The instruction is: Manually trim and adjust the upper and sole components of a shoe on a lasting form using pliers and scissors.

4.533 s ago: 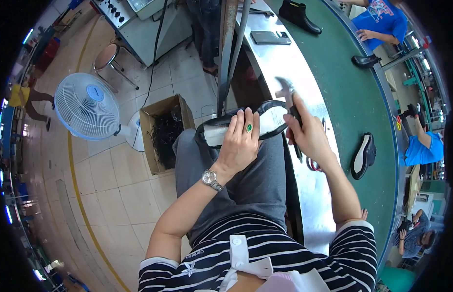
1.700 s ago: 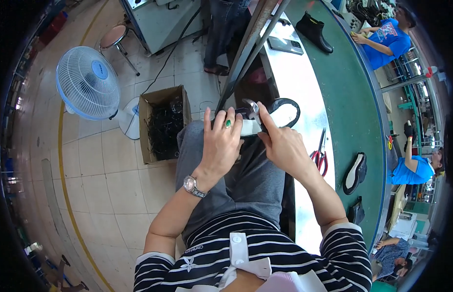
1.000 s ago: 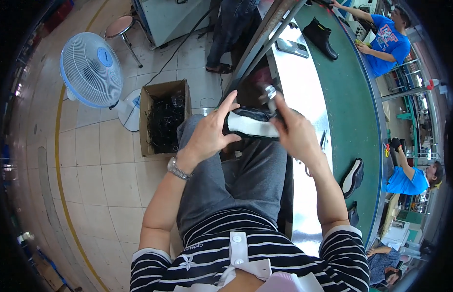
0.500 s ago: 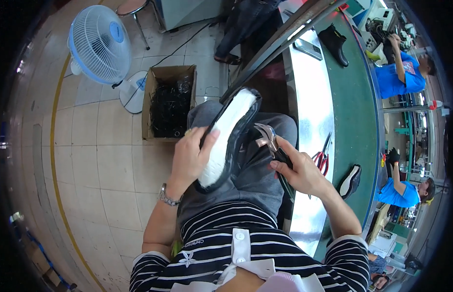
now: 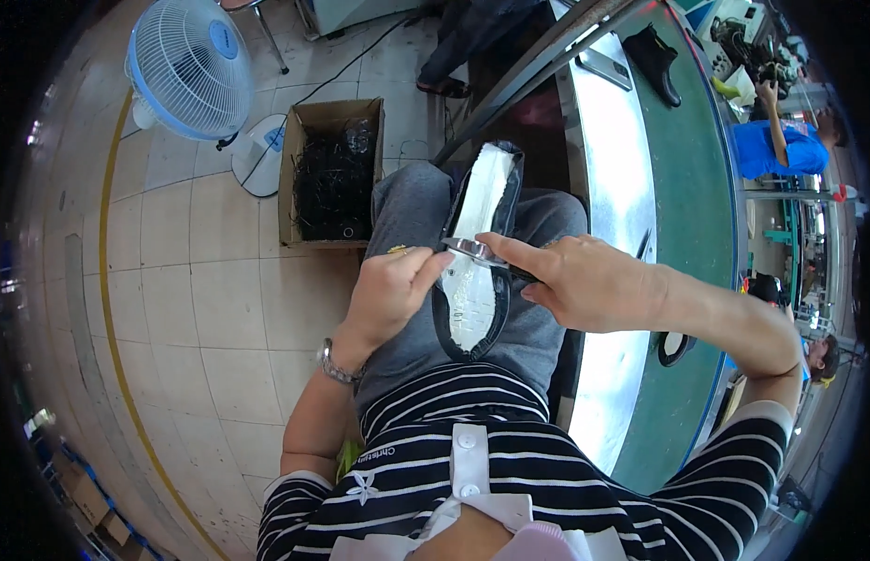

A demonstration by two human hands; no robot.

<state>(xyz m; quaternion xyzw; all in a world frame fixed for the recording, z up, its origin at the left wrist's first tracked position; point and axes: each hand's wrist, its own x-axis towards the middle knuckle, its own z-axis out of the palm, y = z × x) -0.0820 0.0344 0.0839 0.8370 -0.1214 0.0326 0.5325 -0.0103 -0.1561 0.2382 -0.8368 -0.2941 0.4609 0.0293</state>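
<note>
A black shoe upper with a white insole [image 5: 474, 313] lies sole side up across my lap, its toe end pointing away from me. My left hand [image 5: 388, 292] is closed on the shoe's left edge, thumb and forefinger pinched beside the tool's jaws. In my right hand [image 5: 589, 280] are lasting pincers [image 5: 470, 249], fingers wrapped round the dark handles. The metal jaws reach across the insole's middle to the left edge, next to my left thumb. Whether they grip the black edge material I cannot tell.
Left of my knees stands an open carton [image 5: 285, 178] of black scraps, with a fan [image 5: 192, 75] beyond. A metal ledge [image 5: 613, 150] bearing a phone [image 5: 605, 69] runs along a green belt [image 5: 687, 215] with a black boot [image 5: 652, 62]. A metal post [image 5: 519, 89] slants overhead. Co-workers sit across.
My right hand has brought the pincers leftward onto the shoe's left edge. The shoe has turned more upright in view, and my left hand has shifted to a pinch at its edge.
</note>
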